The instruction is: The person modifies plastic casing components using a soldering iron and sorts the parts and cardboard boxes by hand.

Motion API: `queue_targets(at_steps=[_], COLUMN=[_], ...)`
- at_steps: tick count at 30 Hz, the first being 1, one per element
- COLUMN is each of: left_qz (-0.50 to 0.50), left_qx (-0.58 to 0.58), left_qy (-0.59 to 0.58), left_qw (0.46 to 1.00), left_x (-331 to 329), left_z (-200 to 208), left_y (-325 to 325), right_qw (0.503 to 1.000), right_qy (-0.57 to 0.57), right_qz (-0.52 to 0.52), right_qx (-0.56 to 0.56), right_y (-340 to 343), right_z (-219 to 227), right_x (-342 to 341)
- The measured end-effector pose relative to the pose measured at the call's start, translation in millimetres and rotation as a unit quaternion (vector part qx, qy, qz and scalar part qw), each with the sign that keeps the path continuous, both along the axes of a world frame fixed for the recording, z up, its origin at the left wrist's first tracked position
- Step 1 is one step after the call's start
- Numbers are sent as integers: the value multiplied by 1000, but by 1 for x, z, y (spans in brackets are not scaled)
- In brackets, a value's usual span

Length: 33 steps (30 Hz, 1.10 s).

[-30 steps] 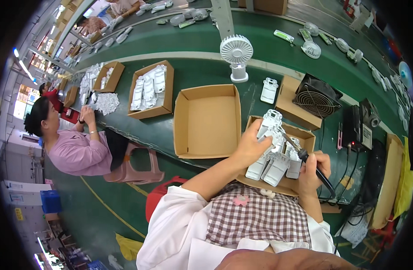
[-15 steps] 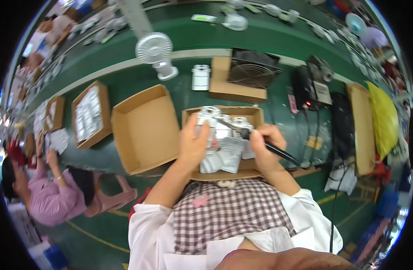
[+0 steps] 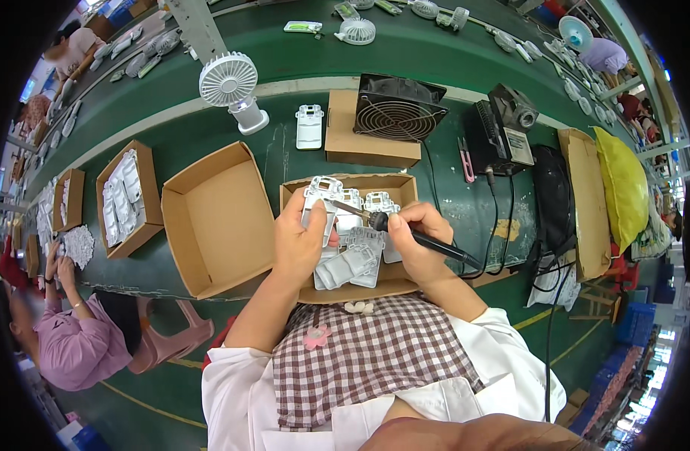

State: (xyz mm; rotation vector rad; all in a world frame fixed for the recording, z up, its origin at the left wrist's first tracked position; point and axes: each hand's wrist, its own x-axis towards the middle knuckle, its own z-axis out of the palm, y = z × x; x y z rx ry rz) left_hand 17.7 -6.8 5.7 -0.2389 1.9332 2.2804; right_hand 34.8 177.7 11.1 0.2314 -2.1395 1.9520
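Note:
My left hand (image 3: 300, 239) is closed round a white plastic housing (image 3: 322, 188), held up over the far left part of an open cardboard box (image 3: 396, 289). In my right hand (image 3: 422, 242) is a black-handled soldering iron (image 3: 444, 246). Its thin metal tip points left and meets the right edge of the housing; whether it touches is too small to tell. Beneath my hands, several similar white housings (image 3: 346, 267) lie heaped in the box. The iron's cord runs toward a black soldering station (image 3: 503, 137) at the right.
An unfilled cardboard box (image 3: 217, 218) stands left, beside another box of white parts (image 3: 125, 197). Beyond my hands are a white fan (image 3: 228, 81), a lone housing (image 3: 309, 128) and a black cooling fan (image 3: 399, 109) on cardboard. Pink-handled tweezers (image 3: 466, 161) lie right. A co-worker (image 3: 86, 338) sits left.
The whole scene has shifted left in the view and become sharper. Both hands keep their hold on the housing and soldering iron, with the tip still at the housing.

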Motion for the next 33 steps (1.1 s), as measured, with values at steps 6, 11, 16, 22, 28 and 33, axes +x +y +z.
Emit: queue_targets(at_steps=[6,11,16,22,28,33], left_qz=[-3,-3,-4,2,-5,-13], left_qx=[5,0,-1,0,8,-10], left_qy=[12,20,12,3,-7,-14], left_qw=[1000,1000,1000,1000,1000,1000], left_x=[-2,-1,-1,-1,-1,-1], left_z=[0,-1,-1,2,1,3], left_y=[-1,-1,-1,0,-1,0], right_qw=[1000,1000,999,1000,1000,999], right_qy=[-10,5,15,12,0,-6], right_qz=[7,4,-1,1,4,-3], right_qx=[0,-27,-32,-16,-12,-48], right_y=[-3,-3,-3,-2,-1,-1], right_z=[4,1,1,-1,0,1], right_x=[-1,-1,-1,-2,-2,-1])
